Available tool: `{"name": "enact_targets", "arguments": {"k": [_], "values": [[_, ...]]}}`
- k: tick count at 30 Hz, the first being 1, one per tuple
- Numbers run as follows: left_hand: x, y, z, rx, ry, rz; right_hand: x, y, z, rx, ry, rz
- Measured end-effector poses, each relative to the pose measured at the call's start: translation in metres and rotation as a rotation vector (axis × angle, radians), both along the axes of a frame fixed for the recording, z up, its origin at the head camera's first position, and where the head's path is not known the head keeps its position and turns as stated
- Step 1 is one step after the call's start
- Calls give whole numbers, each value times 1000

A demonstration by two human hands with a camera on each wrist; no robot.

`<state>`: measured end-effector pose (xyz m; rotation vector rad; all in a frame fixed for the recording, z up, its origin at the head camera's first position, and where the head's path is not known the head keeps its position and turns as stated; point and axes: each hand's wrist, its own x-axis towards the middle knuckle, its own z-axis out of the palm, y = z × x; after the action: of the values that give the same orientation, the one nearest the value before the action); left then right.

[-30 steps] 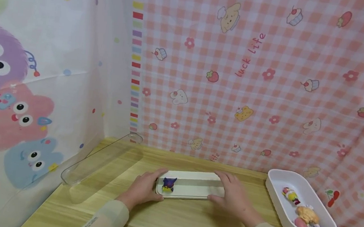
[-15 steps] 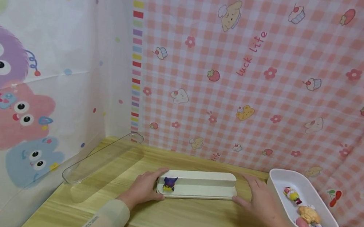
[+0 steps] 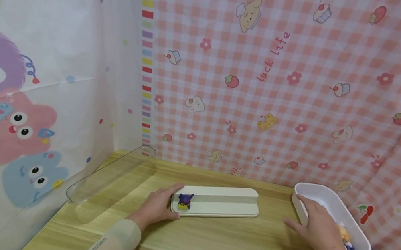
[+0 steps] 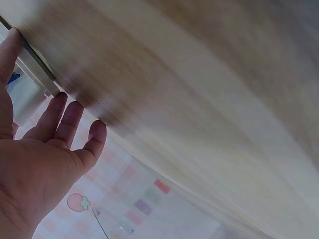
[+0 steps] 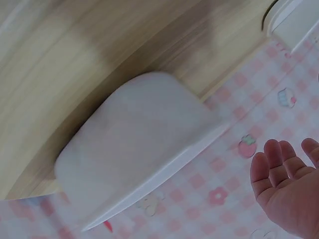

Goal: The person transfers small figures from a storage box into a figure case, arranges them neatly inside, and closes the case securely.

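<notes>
A long white display base (image 3: 221,210) with a raised step lies on the wooden table. My left hand (image 3: 157,204) holds its left end, thumb at the front corner and fingers at the back. On the base, close to that hand, stands a small purple and yellow figurine (image 3: 184,200). To the right, my right hand (image 3: 320,232) hovers over the near-left side of a white plastic bin (image 3: 298,207), fingers spread and nothing in them. A tan figurine (image 3: 344,232) shows in the bin past the hand, which hides part of the contents. The right wrist view shows the bin's outer wall (image 5: 134,129).
A clear plastic cover (image 3: 116,173) sits on the table at the left, by the cartoon-printed white curtain (image 3: 33,125). Behind the table hangs a pink checked cloth (image 3: 210,94). The wooden table (image 3: 218,243) stretches in front of the base.
My right hand has let go of the base's right end and moved right to the bin. The left hand has stayed on the base, and the figurine stands where it was.
</notes>
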<state>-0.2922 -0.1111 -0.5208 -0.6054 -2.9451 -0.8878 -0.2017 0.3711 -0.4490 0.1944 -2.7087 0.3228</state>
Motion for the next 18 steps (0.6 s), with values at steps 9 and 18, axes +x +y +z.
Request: {"name": "enact_targets", "arguments": {"k": [9, 18], "values": [[1, 0, 2, 3, -6, -1, 4, 31, -3, -12, 37, -15], [2, 0, 3, 3, -11, 5, 2, 57, 1, -34, 51, -31]]}}
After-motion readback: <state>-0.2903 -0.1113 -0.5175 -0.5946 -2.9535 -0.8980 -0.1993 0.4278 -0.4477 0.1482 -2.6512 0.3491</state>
